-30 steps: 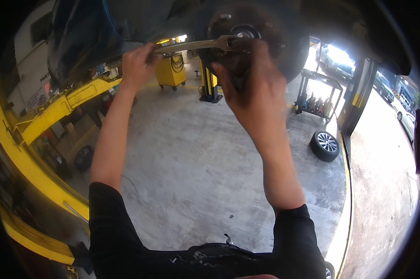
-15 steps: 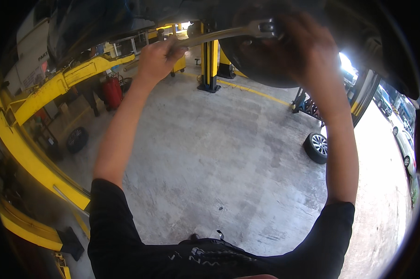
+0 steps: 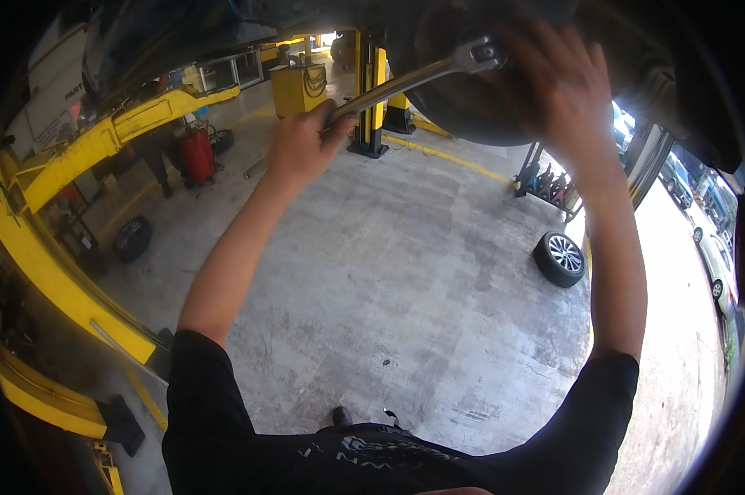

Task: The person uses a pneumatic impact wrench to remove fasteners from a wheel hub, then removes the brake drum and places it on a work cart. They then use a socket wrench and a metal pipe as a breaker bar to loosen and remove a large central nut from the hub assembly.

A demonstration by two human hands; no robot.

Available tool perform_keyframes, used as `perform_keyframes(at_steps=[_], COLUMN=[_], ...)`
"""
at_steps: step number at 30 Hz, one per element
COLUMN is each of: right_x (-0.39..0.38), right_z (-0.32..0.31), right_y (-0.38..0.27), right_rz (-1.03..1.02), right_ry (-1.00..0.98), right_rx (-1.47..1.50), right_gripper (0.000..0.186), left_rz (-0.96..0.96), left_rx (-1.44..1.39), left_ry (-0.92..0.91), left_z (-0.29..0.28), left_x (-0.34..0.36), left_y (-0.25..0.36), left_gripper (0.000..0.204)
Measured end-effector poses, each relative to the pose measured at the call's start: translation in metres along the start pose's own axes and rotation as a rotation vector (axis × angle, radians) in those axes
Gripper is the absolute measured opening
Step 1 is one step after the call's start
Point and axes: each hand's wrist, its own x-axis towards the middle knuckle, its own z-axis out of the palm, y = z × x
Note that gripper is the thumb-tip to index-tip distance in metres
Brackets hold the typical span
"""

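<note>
My left hand (image 3: 302, 144) is closed round the handle of a long steel wrench (image 3: 410, 78), whose head sits high among dark, shadowed parts of a raised vehicle (image 3: 183, 37). Just right of that head, my right hand (image 3: 566, 103) reaches up with fingers spread and slightly bent, partly blurred, against the dark round wheel hub assembly (image 3: 438, 107). Whether its fingertips touch the wrench or the hub I cannot tell; the hub's face is mostly hidden behind the hand and wrench.
Yellow lift arms (image 3: 117, 132) run along the left, near a person's dark-clothed legs (image 3: 158, 165) and a red cylinder (image 3: 198, 157). Beyond stand a yellow cart (image 3: 298, 87), a lift post (image 3: 368, 132) and a rack (image 3: 546, 190). A wheel (image 3: 560, 260) lies on the floor; cars (image 3: 719, 272) are outside.
My right hand has moved up and right from below the hub. My left hand and the wrench first rose, then the handle end dropped and moved right, tilting the wrench.
</note>
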Motion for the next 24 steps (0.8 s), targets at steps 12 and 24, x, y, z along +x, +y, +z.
perform_keyframes(at_steps=[12,24], right_x=[-0.002,-0.014], right_z=[0.014,0.042], right_y=[-0.006,-0.004], right_rz=[0.051,0.184], right_ry=[0.008,0.238], right_rx=[-0.014,-0.065], right_gripper=[0.040,0.041], left_rz=[0.147,0.447], left_rx=[0.315,0.392], left_ry=[-0.032,-0.021], left_z=[-0.062,-0.061], left_x=[0.056,0.118], left_y=[-0.023,-0.046], left_gripper=[0.033,0.043])
